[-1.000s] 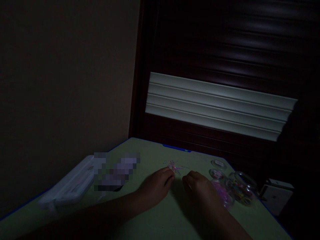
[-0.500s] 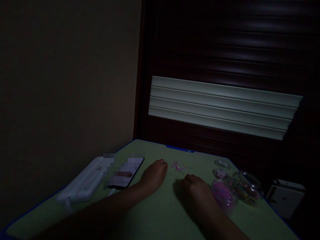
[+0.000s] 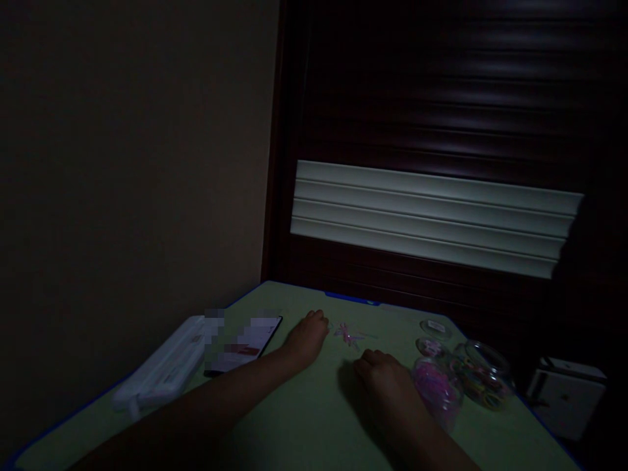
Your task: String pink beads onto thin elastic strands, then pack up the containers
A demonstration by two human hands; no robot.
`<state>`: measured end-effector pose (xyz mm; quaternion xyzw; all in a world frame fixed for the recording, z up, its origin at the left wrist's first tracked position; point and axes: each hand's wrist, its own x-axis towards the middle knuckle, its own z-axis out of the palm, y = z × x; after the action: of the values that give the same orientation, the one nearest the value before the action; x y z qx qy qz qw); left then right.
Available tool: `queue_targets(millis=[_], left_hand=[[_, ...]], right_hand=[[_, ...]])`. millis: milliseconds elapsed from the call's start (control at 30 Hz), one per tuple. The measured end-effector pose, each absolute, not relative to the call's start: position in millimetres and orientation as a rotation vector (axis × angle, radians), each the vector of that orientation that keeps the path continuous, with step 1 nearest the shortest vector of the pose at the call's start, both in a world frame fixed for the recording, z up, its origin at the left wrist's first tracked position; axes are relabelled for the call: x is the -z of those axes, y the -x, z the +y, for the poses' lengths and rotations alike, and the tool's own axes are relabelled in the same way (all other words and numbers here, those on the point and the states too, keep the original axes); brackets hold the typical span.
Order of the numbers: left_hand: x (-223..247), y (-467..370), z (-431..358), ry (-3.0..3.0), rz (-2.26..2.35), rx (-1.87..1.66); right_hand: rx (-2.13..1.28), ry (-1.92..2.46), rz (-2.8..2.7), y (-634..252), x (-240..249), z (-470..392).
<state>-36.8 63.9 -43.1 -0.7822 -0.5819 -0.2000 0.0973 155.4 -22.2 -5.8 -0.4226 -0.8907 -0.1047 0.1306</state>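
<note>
- Left hand (image 3: 308,340): fingers curled, just left of the pink bundle (image 3: 347,334), which lies on the worktop (image 3: 289,418).
- Right hand (image 3: 385,379): curled, apart from the left, beside the jar of pink pieces (image 3: 436,389). Whether either hand grips anything cannot be told.
- Jar of coloured bands (image 3: 483,376): at right.
- Phone (image 3: 235,360): lying left of the left hand.
</note>
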Motion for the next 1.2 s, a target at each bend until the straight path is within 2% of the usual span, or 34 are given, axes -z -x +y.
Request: queue_targets(millis=[633,967,1200], left_hand=[[47.2,31.8,75.5,2.202,-1.743,0.507],[29.1,27.3,37.2,2.361,-1.477,0.531],[32.6,17.9,-5.8,2.644,-1.206,0.759]], right_hand=[[0.266,1.212,-2.527,-162.2,7.3,-18.7],[0.270,1.207,-2.476,-165.9,5.1,-18.1],[0.164,1.239,-2.314,-167.7,8.2,-12.6]])
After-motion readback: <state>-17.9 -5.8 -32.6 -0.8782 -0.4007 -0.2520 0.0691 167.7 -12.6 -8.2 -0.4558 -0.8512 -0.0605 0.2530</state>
